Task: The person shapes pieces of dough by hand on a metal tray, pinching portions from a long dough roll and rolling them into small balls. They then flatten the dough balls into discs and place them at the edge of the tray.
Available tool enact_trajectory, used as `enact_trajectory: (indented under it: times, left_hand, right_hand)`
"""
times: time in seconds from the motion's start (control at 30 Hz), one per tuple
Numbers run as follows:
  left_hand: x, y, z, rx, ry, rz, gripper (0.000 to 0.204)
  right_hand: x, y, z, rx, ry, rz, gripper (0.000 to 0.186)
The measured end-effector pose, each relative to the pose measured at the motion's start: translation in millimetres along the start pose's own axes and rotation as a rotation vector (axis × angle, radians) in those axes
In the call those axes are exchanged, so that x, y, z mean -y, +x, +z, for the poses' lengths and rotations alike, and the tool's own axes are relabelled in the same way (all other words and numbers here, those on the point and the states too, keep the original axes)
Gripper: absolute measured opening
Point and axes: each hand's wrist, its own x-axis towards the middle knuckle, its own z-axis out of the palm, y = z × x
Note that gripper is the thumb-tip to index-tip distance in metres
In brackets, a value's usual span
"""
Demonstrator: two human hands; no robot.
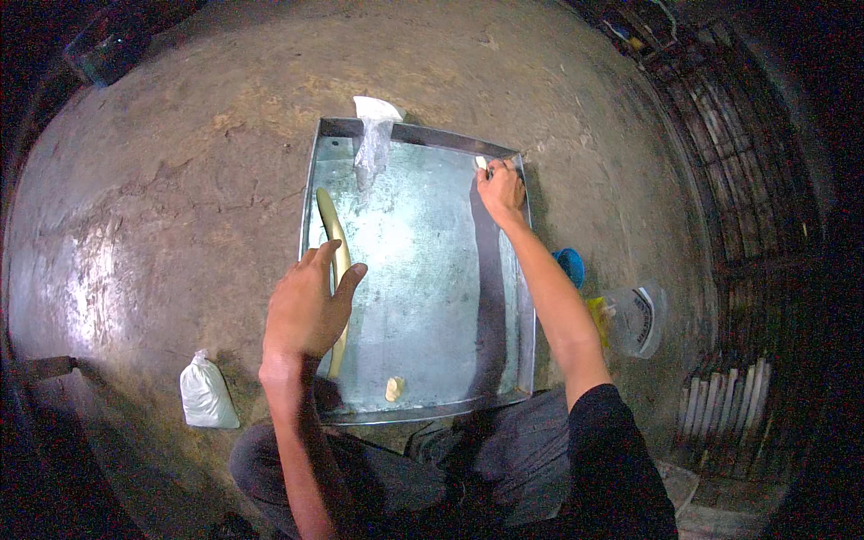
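In front of me on the floor lies a shallow square metal tray [423, 270]. My left hand [310, 301] is open over its left side, fingers apart, above a long smooth yellowish rod [329, 211]. Whether the palm touches the rod is hidden. At the far right corner, the bent fingers of my right hand [502, 191] close around a small pale piece [481, 163] that shows beside the fingertips. Near the tray's front edge rests a small cream-coloured lump [394, 389], apart from both hands.
A clear plastic bag with white contents [374, 126] hangs over the tray's far rim. To the left stands a tied bag of white powder [207, 392]. On the right are a blue bowl [570, 267], a printed plastic bag [630, 319] and stacked slats [724, 396].
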Motion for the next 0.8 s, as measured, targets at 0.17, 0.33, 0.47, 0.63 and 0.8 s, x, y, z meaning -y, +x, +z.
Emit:
enact_trajectory:
  times: [0.17,0.33,0.47,0.63,0.8]
  left_hand:
    - [-3.9,-1.0,2.1,0.001,-0.021,0.036,0.053]
    - [-0.8,-3.9,-1.0,-0.075,-0.019,0.048,0.051]
    - [-9.9,-5.0,-3.7,-0.032,-0.016,0.053,0.049]
    - [-2.9,-4.6,-4.9,-0.059,-0.011,0.032,0.049]
    - [-5.1,-4.4,-3.2,-0.045,-0.02,0.057,0.05]
  right_hand:
    - [-30.9,13.0,-0.2,0.166,0.341,0.111,0.031]
    - [4.4,-7.6,3.2,0.185,0.317,0.033,0.05]
    - [10.3,-4.9,10.0,0.084,0.187,0.074,0.052]
    - [49.5,1.0,14.5,0.097,0.215,0.219,0.042]
    - [35.3,-0.1,26.2,-0.048,0.245,0.166,0.033]
